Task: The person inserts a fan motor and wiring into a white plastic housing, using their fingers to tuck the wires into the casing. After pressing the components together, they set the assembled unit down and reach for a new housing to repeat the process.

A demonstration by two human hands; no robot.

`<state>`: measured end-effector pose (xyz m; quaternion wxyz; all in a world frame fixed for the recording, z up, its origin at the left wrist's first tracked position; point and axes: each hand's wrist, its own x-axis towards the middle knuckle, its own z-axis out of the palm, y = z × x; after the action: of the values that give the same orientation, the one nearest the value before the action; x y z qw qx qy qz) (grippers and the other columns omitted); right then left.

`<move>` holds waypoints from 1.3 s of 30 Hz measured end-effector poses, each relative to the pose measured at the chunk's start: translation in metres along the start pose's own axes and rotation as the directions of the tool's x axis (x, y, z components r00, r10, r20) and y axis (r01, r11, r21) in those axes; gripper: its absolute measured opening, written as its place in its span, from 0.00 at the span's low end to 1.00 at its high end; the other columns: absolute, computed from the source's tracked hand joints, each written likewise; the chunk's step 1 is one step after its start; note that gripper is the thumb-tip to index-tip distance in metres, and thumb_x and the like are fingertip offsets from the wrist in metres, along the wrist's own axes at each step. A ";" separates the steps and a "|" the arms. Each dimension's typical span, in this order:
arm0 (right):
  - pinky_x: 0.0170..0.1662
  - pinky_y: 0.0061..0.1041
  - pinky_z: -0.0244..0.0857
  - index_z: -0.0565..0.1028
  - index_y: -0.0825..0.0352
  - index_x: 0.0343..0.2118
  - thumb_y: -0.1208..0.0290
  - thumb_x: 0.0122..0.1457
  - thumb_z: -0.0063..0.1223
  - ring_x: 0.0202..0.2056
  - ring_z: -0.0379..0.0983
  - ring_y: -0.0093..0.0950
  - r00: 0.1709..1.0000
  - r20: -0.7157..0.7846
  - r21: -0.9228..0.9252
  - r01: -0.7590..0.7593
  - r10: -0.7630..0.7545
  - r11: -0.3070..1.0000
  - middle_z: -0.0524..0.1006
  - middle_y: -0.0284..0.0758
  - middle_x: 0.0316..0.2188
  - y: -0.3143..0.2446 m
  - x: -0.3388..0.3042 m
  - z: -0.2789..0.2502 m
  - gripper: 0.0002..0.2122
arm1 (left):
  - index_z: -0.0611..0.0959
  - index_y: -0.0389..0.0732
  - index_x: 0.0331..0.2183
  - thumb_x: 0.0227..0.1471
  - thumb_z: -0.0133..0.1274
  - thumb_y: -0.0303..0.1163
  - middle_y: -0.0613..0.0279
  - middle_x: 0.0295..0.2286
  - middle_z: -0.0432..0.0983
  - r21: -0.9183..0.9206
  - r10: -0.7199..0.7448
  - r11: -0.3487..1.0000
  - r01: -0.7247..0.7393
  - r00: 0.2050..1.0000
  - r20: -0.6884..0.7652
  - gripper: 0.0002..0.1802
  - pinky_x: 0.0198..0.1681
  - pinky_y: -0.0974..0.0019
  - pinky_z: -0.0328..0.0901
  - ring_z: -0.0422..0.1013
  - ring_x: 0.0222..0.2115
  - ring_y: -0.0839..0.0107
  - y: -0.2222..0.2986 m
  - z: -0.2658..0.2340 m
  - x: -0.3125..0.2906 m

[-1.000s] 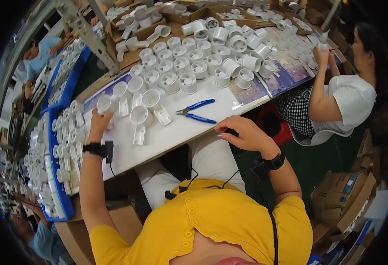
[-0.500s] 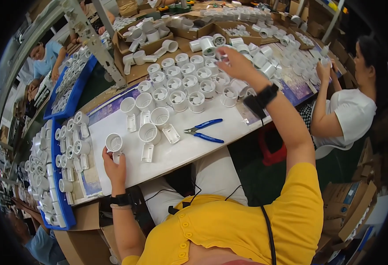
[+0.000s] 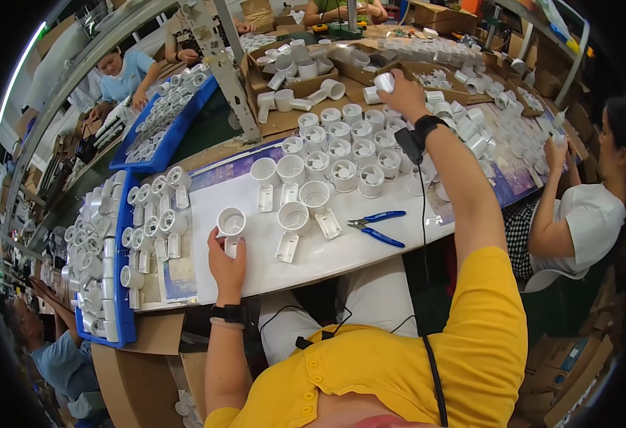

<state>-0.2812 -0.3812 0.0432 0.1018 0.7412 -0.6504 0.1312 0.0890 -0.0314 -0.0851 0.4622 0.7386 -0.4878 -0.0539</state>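
My left hand [image 3: 227, 269] is closed around the handle of a white plastic fan housing [image 3: 231, 222], whose round cup stands upright at the left of the white work sheet. Farther back, my right hand [image 3: 407, 98] reaches over the table, its fingers closed on a white cylindrical housing [image 3: 384, 82]. Several similar cups with slatted bottoms and open rectangular handles, such as this housing [image 3: 294, 217], lie between my hands. Behind them stand rows of white cups with fan blades inside [image 3: 343, 172]. Blue-handled cutters [image 3: 384, 237] lie open on the sheet.
Blue trays [image 3: 124, 285] full of white housings stand at the left, beside a metal post [image 3: 220, 71]. Cardboard boxes [image 3: 256, 82] of parts line the back. A person in white [image 3: 573, 221] works at the right. A cable [image 3: 424, 221] hangs from my right wrist.
My right hand has moved farther back, away from the rows of cups, and now grips a white cylindrical housing. My left hand keeps its housing. The whole view has shifted.
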 end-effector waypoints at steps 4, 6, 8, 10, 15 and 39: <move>0.39 0.31 0.70 0.62 0.69 0.55 0.54 0.58 0.49 0.43 0.75 0.37 1.000 0.021 0.974 -0.022 0.011 0.226 0.75 0.44 0.44 -0.007 -0.041 -0.041 0.28 | 0.65 0.32 0.53 0.48 0.59 0.33 0.52 0.41 0.72 -0.263 -0.047 0.964 0.029 0.997 -0.060 0.34 0.47 0.63 0.63 0.70 0.41 0.62 -0.012 -0.003 -0.004; 0.38 0.24 0.69 0.61 0.69 0.56 0.60 0.61 0.46 0.45 0.74 0.33 0.941 0.139 0.868 -0.266 -0.309 -0.420 0.73 0.42 0.48 -0.002 -0.069 -0.063 0.24 | 0.65 0.32 0.54 0.48 0.59 0.32 0.51 0.42 0.71 -0.379 -0.069 0.925 0.034 0.994 -0.079 0.34 0.48 0.63 0.63 0.70 0.43 0.62 -0.019 -0.002 -0.003; 0.38 0.24 0.69 0.61 0.69 0.56 0.61 0.61 0.46 0.45 0.74 0.32 0.929 0.141 0.849 -0.292 -0.343 -0.440 0.73 0.41 0.48 -0.012 -0.098 -0.076 0.24 | 0.66 0.32 0.54 0.49 0.58 0.32 0.53 0.42 0.72 -0.322 -0.012 0.947 -0.015 0.997 -0.079 0.32 0.49 0.65 0.63 0.69 0.43 0.66 -0.026 -0.002 -0.001; 0.39 0.23 0.68 0.61 0.69 0.56 0.62 0.60 0.46 0.46 0.73 0.32 0.903 0.138 0.797 -0.346 -0.408 -0.495 0.73 0.40 0.47 -0.028 -0.123 -0.079 0.24 | 0.67 0.32 0.53 0.50 0.57 0.32 0.53 0.43 0.73 -0.200 0.016 0.979 -0.029 0.998 -0.066 0.31 0.49 0.66 0.62 0.69 0.43 0.68 -0.027 -0.002 -0.005; 0.39 0.21 0.66 0.60 0.67 0.57 0.63 0.61 0.46 0.44 0.74 0.31 0.909 0.137 0.864 -0.303 -0.393 -0.402 0.74 0.39 0.46 -0.021 -0.159 -0.053 0.24 | 0.69 0.30 0.52 0.48 0.59 0.36 0.46 0.42 0.74 -0.031 -0.070 0.997 0.074 0.992 0.105 0.32 0.47 0.64 0.65 0.72 0.42 0.58 0.014 -0.018 -0.004; 0.59 0.40 0.57 0.53 0.64 0.63 0.40 0.32 0.69 0.59 0.56 0.49 0.838 0.211 0.198 0.467 -0.503 0.862 0.55 0.55 0.60 0.001 -0.133 0.000 0.56 | 0.64 0.52 0.59 0.33 0.58 0.69 0.40 0.59 0.52 0.268 0.355 0.714 -0.647 0.665 0.657 0.55 0.60 0.46 0.49 0.49 0.60 0.43 0.122 0.129 0.138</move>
<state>-0.2984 -0.2565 -0.0003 -0.0048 0.8976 -0.4380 0.0495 0.0107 -0.2309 -0.0170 0.0945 0.6081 -0.7881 -0.0112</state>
